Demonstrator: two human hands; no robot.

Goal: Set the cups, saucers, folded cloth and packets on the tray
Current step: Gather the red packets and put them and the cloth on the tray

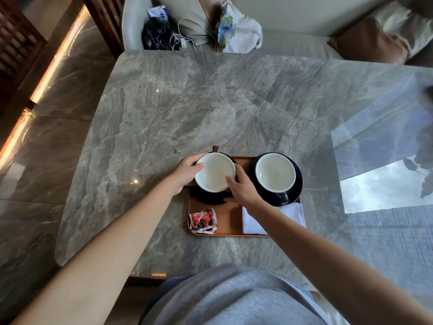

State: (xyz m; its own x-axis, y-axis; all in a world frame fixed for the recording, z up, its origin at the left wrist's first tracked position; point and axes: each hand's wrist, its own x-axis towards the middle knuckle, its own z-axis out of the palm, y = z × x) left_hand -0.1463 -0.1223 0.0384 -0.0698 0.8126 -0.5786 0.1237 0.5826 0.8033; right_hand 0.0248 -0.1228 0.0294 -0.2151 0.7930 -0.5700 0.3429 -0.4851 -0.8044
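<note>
A grey marble counter (164, 109) fills most of the view, and beyond the hands, past its far edge, a pale sofa (293, 24) is seen with bags (236, 29), a white cable (187, 36) and a brown cushion (370, 41) on it. A brown tray (230, 221) lies on the counter beneath both hands. To the right of the right hand (243, 191), a second cup (275, 175) is stood on its dark saucer (297, 181) at the tray's far right corner. A white folded cloth (290, 213) is laid just nearer than that hand, partly covered by the forearm. Red-and-white packets (203, 221) are piled at the tray's near left corner, below the left hand (187, 171). Between the two hands a white-lined cup (215, 172) is held over another dark saucer (208, 195); whether it touches the saucer cannot be told. The left hand is wrapped around the cup's left rim with its thumb on the edge, and the right hand is closed on the right rim, one finger inside. Both arms are stretched forward and bare.
</note>
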